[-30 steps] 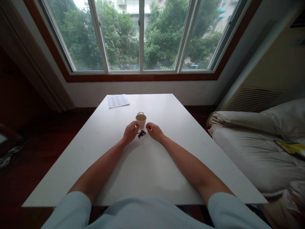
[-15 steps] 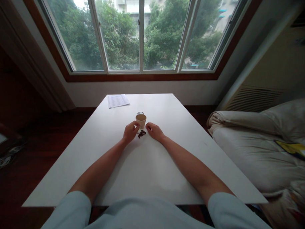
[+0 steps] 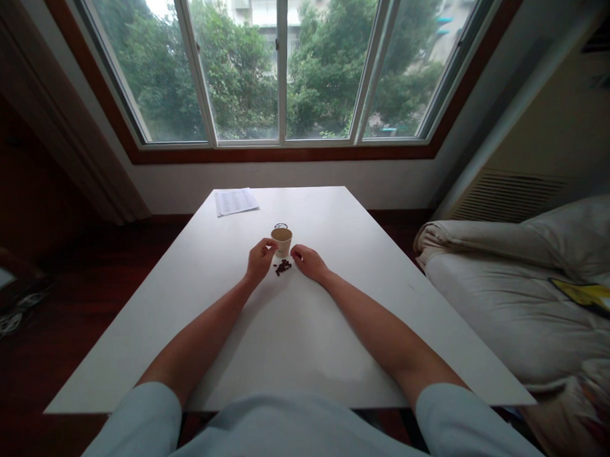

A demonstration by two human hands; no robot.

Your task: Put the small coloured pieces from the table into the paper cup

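A pale brown paper cup stands upright near the middle of the white table, its mouth facing up. At its left side is my left hand, thumb and fingers closed on the cup's wall just below the rim. My right hand rests on the table just right of the cup, fingers curled in; whether something small is inside them is hidden. Between the hands, in front of the cup, lies a small loose pile of dark reddish-brown bean-like pieces.
Behind the cup lies a small dark ring-shaped outline, partly hidden. Printed papers lie at the table's far left corner. A cushioned sofa stands right of the table, and a window is beyond it. Cables lie on the floor at left.
My left hand has risen slightly and its fingers have straightened a little beside the cup. My right hand and the cup stay almost in place.
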